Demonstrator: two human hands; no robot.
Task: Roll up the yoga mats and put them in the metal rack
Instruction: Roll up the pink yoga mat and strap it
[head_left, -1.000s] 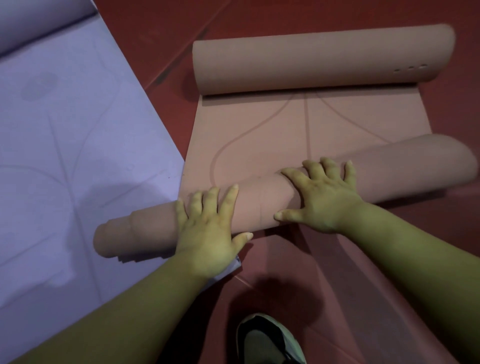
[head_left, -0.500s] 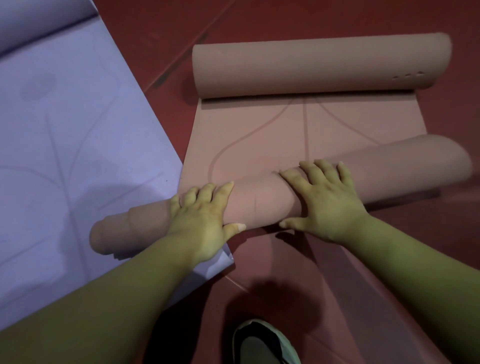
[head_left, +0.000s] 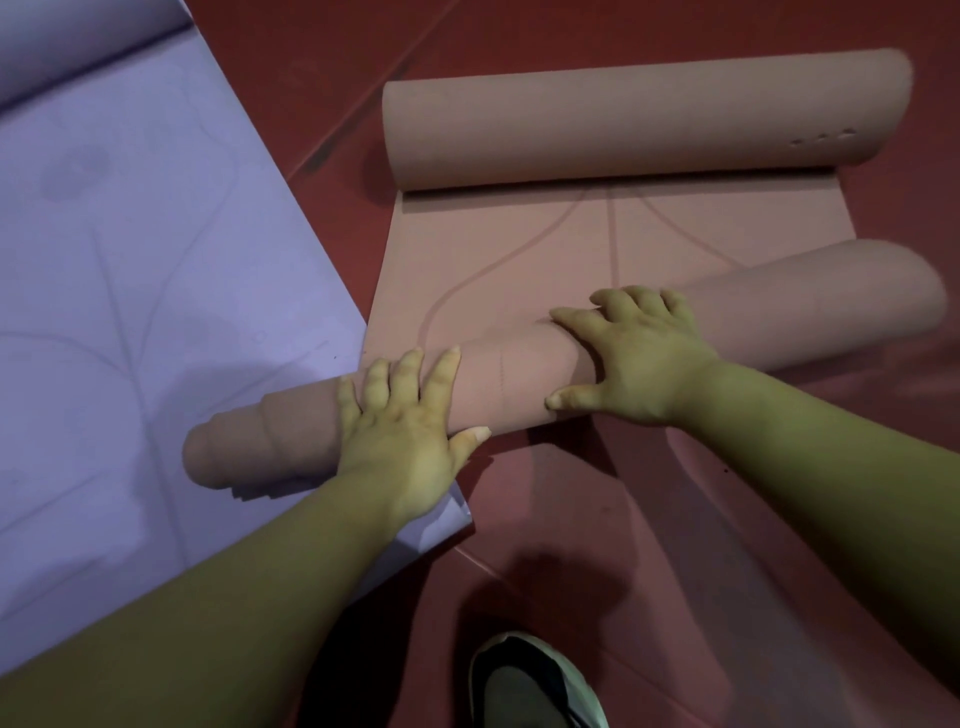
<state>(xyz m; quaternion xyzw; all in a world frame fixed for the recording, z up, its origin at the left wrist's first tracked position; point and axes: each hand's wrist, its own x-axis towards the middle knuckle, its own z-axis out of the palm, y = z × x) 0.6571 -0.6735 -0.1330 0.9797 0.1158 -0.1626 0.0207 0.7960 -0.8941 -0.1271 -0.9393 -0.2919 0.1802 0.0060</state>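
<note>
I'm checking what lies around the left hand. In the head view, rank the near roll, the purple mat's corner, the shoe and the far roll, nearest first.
From the left hand:
1. Near roll, under the palm.
2. Purple mat's corner, just behind the wrist.
3. Shoe, bottom edge of the view.
4. Far roll, top right, across the flat stretch.

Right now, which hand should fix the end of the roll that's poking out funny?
Probably the left hand. It presses flat on the pink roll right beside the stepped, telescoped end lying over the purple mat. The right hand sits farther along, toward the other end.
</note>
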